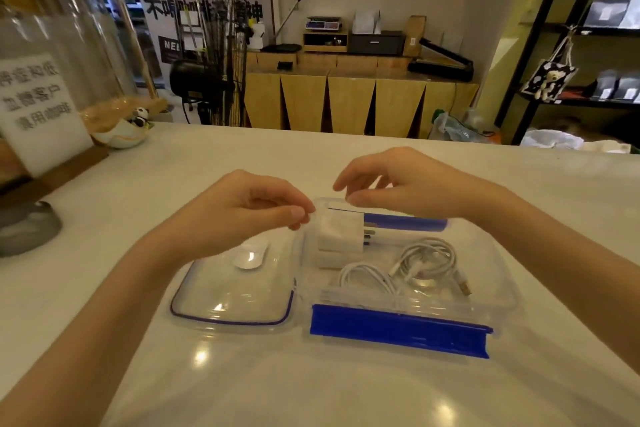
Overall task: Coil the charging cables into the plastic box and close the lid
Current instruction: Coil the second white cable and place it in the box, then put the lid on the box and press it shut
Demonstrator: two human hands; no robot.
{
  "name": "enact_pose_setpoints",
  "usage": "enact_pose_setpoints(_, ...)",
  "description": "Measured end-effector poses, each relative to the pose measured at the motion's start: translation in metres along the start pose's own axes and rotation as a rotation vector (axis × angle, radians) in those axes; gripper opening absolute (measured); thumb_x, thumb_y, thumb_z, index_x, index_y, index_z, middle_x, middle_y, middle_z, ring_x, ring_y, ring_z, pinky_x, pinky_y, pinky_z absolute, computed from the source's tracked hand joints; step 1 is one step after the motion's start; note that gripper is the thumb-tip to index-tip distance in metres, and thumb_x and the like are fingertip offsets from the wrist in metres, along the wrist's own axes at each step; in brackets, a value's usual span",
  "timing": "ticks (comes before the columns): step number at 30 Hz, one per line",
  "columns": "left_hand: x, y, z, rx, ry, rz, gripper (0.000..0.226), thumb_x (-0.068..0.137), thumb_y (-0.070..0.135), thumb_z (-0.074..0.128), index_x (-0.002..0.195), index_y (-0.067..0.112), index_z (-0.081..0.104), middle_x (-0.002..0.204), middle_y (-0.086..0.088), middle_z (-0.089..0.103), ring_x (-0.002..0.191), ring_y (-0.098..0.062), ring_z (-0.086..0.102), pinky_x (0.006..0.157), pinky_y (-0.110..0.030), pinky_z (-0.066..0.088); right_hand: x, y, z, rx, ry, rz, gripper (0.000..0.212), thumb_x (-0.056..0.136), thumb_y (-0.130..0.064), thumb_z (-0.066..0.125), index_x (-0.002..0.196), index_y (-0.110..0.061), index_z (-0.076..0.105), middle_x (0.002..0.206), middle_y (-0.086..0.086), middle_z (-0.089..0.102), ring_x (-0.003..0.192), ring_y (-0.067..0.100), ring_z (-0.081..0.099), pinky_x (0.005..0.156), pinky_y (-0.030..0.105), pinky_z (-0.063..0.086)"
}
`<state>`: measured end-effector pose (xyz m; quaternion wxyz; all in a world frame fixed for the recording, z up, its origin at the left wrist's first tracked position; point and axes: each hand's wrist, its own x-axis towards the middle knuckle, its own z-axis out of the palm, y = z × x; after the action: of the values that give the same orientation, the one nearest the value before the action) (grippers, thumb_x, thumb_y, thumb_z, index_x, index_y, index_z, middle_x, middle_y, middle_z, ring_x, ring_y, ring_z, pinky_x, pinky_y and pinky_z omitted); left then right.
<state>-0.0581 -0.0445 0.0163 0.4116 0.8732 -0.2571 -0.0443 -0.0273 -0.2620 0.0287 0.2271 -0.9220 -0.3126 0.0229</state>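
Hovering over box (498,274) — left hand (242,215) grip pinching rim, right hand (398,180) loose, empty.

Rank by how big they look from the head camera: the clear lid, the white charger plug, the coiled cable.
1. Clear lid
2. Coiled cable
3. White charger plug

All three lie at similar nearness.

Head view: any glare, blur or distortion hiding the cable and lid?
Head view: ceiling-light glare spots on the white counter and the clear lid; wide-angle bending at the edges; left foreground sign blurred; white cable in the box reads sharp; both hands, left hand, right hand, slightly soft.
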Motion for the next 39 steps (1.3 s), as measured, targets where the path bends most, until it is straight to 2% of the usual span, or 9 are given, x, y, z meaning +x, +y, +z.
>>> enact_pose_setpoints(2, -0.012, -0.016, -0.007, 0.096, 0.123, -0.088, 0.017, 0.084, 0.024, 0.056, 0.089, 0.039, 0.062, 0.084, 0.018, 0.068, 0.084, 0.003, 0.061, 0.065, -0.008, 0.045, 0.024, -0.003, 0.004, 0.030, 0.006, -0.007, 0.021, 0.089, -0.022, 0.052, 0.109, -0.025, 0.059, 0.099, -0.009, 0.061, 0.091, 0.002, 0.057, 0.071, 0.010, 0.046)
enact_pose_setpoints(6, -0.036, -0.056, -0.007, 0.255, 0.341, -0.313, 0.027, 0.082, 0.031, 0.060, 0.108, 0.026, 0.059, 0.111, 0.008, 0.059, 0.093, -0.003, 0.055, 0.072, -0.018, 0.040, 0.076, 0.000, 0.024, -0.053, -0.044, -0.001, 0.023, 0.091, -0.020, 0.048, 0.112, -0.017, 0.059, 0.111, 0.000, 0.062, 0.094, 0.011, 0.053, 0.075, 0.015, 0.040)
enact_pose_setpoints(11, -0.051, -0.089, 0.007, 0.376, 0.415, -0.598, 0.043, 0.082, 0.030, 0.060, 0.122, 0.014, 0.052, 0.114, -0.007, 0.056, 0.095, -0.019, 0.052, 0.080, -0.026, 0.039, 0.120, 0.014, 0.053, -0.206, -0.232, 0.186, 0.031, 0.092, -0.023, 0.044, 0.114, -0.006, 0.057, 0.116, 0.012, 0.060, 0.102, 0.025, 0.053, 0.083, 0.030, 0.039)
enact_pose_setpoints(15, -0.050, -0.098, 0.008, 0.366, 0.467, -0.617, 0.036, 0.083, 0.018, 0.060, 0.117, 0.008, 0.056, 0.094, -0.005, 0.058, 0.088, -0.019, 0.051, 0.075, -0.023, 0.035, 0.134, 0.022, 0.057, -0.223, -0.273, 0.239, 0.027, 0.088, -0.018, 0.051, 0.106, -0.001, 0.062, 0.104, 0.015, 0.066, 0.087, 0.025, 0.059, 0.070, 0.029, 0.047)
enact_pose_setpoints(20, -0.044, -0.101, 0.006, 0.342, 0.509, -0.616, 0.032, 0.083, 0.011, 0.055, 0.114, 0.005, 0.060, 0.105, -0.011, 0.064, 0.091, -0.021, 0.054, 0.076, -0.020, 0.035, 0.139, 0.031, 0.066, -0.220, -0.237, 0.267, 0.020, 0.079, -0.012, 0.065, 0.096, -0.002, 0.069, 0.100, 0.015, 0.070, 0.089, 0.028, 0.064, 0.078, 0.033, 0.052)
enact_pose_setpoints(26, -0.033, -0.073, -0.015, 0.187, 0.716, -0.436, 0.028, 0.087, 0.014, 0.053, 0.113, 0.011, 0.063, 0.089, -0.009, 0.064, 0.075, -0.021, 0.060, 0.068, -0.025, 0.043, 0.131, 0.028, 0.046, 0.119, 0.031, 0.328, 0.016, 0.087, -0.011, 0.056, 0.098, 0.000, 0.062, 0.085, 0.013, 0.063, 0.060, 0.018, 0.063, 0.056, 0.021, 0.053)
enact_pose_setpoints(29, -0.026, -0.052, -0.027, -0.074, 0.791, -0.261, 0.031, 0.091, 0.018, 0.048, 0.121, 0.017, 0.056, 0.105, -0.006, 0.061, 0.084, -0.013, 0.063, 0.062, -0.021, 0.057, 0.120, 0.025, 0.028, 0.225, 0.266, 0.274, 0.020, 0.088, -0.012, 0.054, 0.103, -0.001, 0.061, 0.084, 0.012, 0.063, 0.062, 0.018, 0.066, 0.058, 0.021, 0.055)
enact_pose_setpoints(33, -0.015, -0.024, -0.033, -0.194, 0.806, -0.026, 0.030, 0.090, 0.021, 0.049, 0.119, 0.026, 0.053, 0.095, 0.002, 0.068, 0.084, -0.009, 0.068, 0.066, -0.023, 0.058, 0.094, 0.024, 0.006, 0.360, 0.550, 0.196, 0.020, 0.089, -0.013, 0.054, 0.106, -0.006, 0.061, 0.084, 0.008, 0.065, 0.066, 0.014, 0.067, 0.053, 0.014, 0.055)
enact_pose_setpoints(39, -0.005, 0.013, -0.018, -0.204, 0.605, 0.262, 0.031, 0.078, 0.022, 0.058, 0.109, 0.024, 0.060, 0.089, 0.018, 0.070, 0.089, -0.009, 0.067, 0.075, -0.020, 0.055, 0.030, 0.032, -0.021, 0.895, 0.699, 0.340, 0.021, 0.087, -0.003, 0.048, 0.085, -0.016, 0.064, 0.091, 0.010, 0.069, 0.086, 0.024, 0.067, 0.079, 0.036, 0.056)
